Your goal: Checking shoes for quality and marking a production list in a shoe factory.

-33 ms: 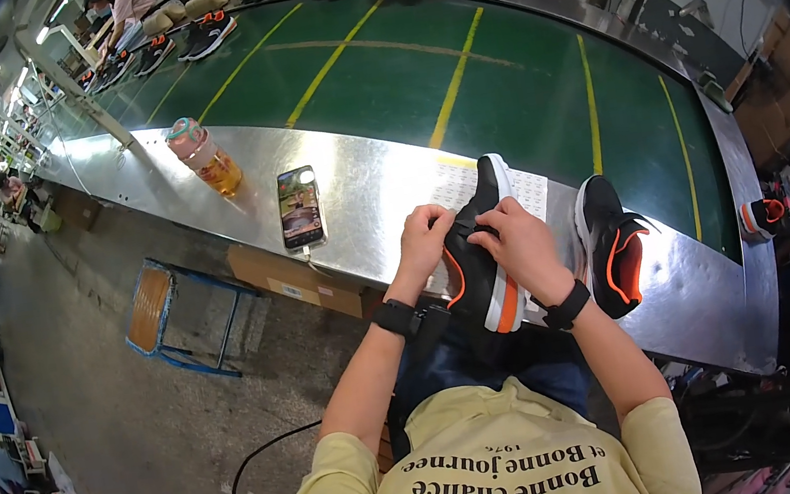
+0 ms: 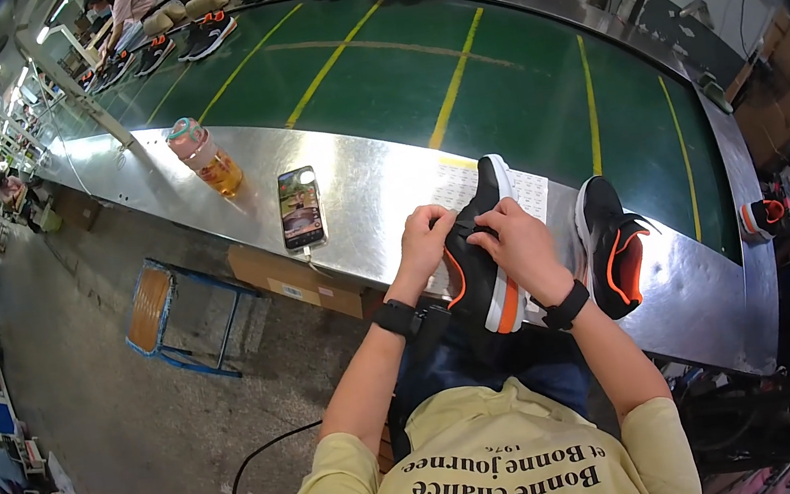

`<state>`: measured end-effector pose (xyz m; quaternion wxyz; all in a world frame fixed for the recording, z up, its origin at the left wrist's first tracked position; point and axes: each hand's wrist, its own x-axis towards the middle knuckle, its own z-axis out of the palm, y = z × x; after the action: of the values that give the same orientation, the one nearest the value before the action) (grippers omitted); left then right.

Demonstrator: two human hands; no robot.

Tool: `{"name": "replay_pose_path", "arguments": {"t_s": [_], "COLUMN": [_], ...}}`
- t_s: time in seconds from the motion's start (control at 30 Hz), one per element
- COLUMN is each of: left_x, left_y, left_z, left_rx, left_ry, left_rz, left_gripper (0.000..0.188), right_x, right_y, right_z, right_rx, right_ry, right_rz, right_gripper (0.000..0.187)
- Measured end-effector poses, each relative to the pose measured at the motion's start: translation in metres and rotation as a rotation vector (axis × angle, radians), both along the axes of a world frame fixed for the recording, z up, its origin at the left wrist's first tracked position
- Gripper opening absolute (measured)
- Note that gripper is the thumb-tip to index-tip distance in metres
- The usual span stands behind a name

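Observation:
A black sneaker (image 2: 468, 277) with an orange-edged collar and a white and orange sole rests at the near edge of the metal table, toe pointing away from me. My left hand (image 2: 423, 243) is closed in a pinch at the left of its lacing. From the other side, my right hand (image 2: 524, 244) pinches over the tongue area. Between my fingers a bit of black shoelace (image 2: 468, 224) shows; most of the lacing is hidden by the hands. The matching sneaker (image 2: 598, 218) stands just right of my right hand, its orange lining facing me.
Printed paper sheets (image 2: 531, 193) lie beneath the held shoe. To the left are a phone (image 2: 300, 208) on a cable and a bottle (image 2: 205, 160) of amber liquid. Beyond runs a green conveyor belt (image 2: 371, 78) with more sneakers (image 2: 209, 36) far left. A stool (image 2: 153, 306) stands on the floor.

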<state>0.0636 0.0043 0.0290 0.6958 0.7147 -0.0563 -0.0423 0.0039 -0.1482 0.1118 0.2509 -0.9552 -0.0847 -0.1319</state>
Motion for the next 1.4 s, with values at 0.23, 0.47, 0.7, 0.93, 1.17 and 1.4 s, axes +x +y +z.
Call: {"name": "replay_pose_path", "arguments": {"t_s": [0.23, 0.47, 0.7, 0.93, 1.17, 1.4], "left_x": [0.003, -0.008, -0.047, -0.086, -0.076, -0.061], "left_y": [0.002, -0.003, 0.079, 0.086, 0.023, -0.005], "left_z": [-0.001, 0.019, 0.041, 0.025, 0.033, 0.026], "left_rx": [-0.007, -0.197, 0.031, 0.398, -0.038, -0.218], "left_ry": [-0.045, 0.167, 0.207, 0.385, 0.407, 0.629], "left_rz": [0.011, 0.02, -0.271, -0.513, -0.097, -0.05], "left_gripper": [0.016, 0.017, 0.019, 0.028, 0.032, 0.032], "right_x": [0.003, -0.006, -0.065, -0.134, -0.105, -0.102], "right_y": [0.006, -0.007, -0.117, -0.248, -0.199, -0.231], "right_z": [-0.006, -0.009, 0.043, -0.07, -0.023, -0.088], "right_rx": [-0.056, 0.041, 0.455, 0.067, 0.715, 1.182], "right_ry": [-0.065, -0.103, -0.374, 0.07, 0.156, 0.253], "right_rz": [0.041, 0.007, -0.374, -0.821, -0.448, -0.435], "right_gripper": [0.018, 0.017, 0.019, 0.032, 0.048, 0.049]}}
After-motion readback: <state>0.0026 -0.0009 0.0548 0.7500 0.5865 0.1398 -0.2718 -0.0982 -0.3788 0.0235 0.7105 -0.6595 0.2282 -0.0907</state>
